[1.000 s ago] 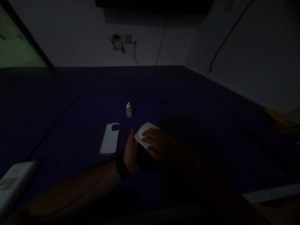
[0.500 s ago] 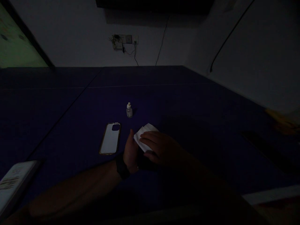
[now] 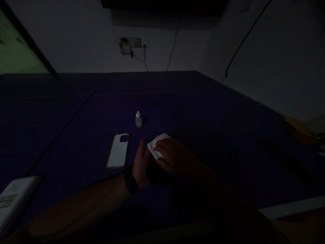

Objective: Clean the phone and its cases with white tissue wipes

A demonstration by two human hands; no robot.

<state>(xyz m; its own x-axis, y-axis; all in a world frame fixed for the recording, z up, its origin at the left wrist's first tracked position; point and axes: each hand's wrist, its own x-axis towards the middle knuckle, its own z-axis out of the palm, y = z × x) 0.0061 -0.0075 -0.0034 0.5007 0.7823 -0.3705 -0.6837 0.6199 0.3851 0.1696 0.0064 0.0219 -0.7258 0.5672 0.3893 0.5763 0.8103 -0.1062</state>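
Note:
My left hand [image 3: 140, 166], with a black watch on its wrist, grips the edge of a dark phone [image 3: 156, 173], its thumb pointing up. The phone's outline is hard to make out in the gloom. Pressed to its upper part by the fingers of my right hand [image 3: 172, 157] is a folded white tissue [image 3: 154, 145]. To the left of my hands lies a clear phone case [image 3: 118, 151] with a gold-toned rim and a camera cut-out. Beyond them a small white-capped dropper bottle [image 3: 138, 120] stands upright.
All this is on a dark blue surface [image 3: 193, 108]. A white box [image 3: 16, 195] sits at the lower left. A long dark object [image 3: 281, 161] and something yellow [image 3: 294, 122] lie to the right. Sockets with cables [image 3: 130, 44] are on the back wall.
My right hand and the tissue have shifted slightly up and to the right over the phone, uncovering more of its dark surface. The whole view has drifted a little.

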